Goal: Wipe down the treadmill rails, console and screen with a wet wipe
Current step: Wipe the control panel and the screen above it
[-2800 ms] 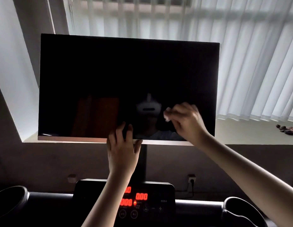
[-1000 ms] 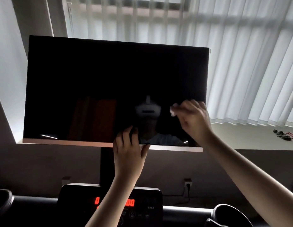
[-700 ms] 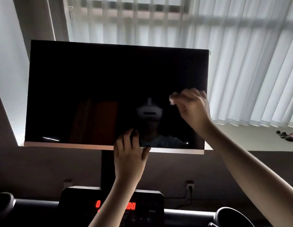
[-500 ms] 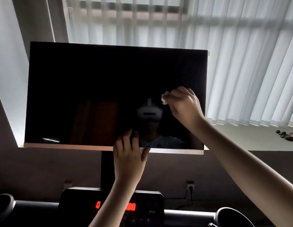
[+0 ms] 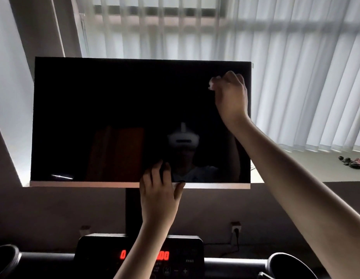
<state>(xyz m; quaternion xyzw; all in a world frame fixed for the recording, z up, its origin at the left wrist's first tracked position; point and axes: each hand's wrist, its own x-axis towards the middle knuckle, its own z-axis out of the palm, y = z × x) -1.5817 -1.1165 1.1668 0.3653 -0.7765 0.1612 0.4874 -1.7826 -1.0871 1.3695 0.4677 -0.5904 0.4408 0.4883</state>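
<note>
1. A small white wet wipe (image 5: pixel 213 83) is sitting bunched in the fingertips of the right hand (image 5: pixel 231 97). The hand is pinching it against the glass near the screen's upper right corner. The wad is poking out leftward. It is too crumpled to show any long axis, and most of it is hiding behind the fingers.
2. The screen (image 5: pixel 114 109) is facing the person, dark and switched off. Its long side is running left to right, with the right end dipping slightly.
3. The left hand (image 5: pixel 158 195) is pressing on the screen's lower edge near the middle. Its fingers are lying fairly straight and close together on the glass, with the thumb splaying right.
4. A dark post (image 5: pixel 131 210) is holding the screen above the console (image 5: pixel 90 251). The left forearm is covering part of the console's red digits.
5. The rail (image 5: pixel 46 258) and both cup holders are being cut off by the bottom edge.
6. Pale vertical blinds (image 5: pixel 285 77) are hanging behind, and small dark items (image 5: pixel 348 161) on the sill are too blurred to identify.
</note>
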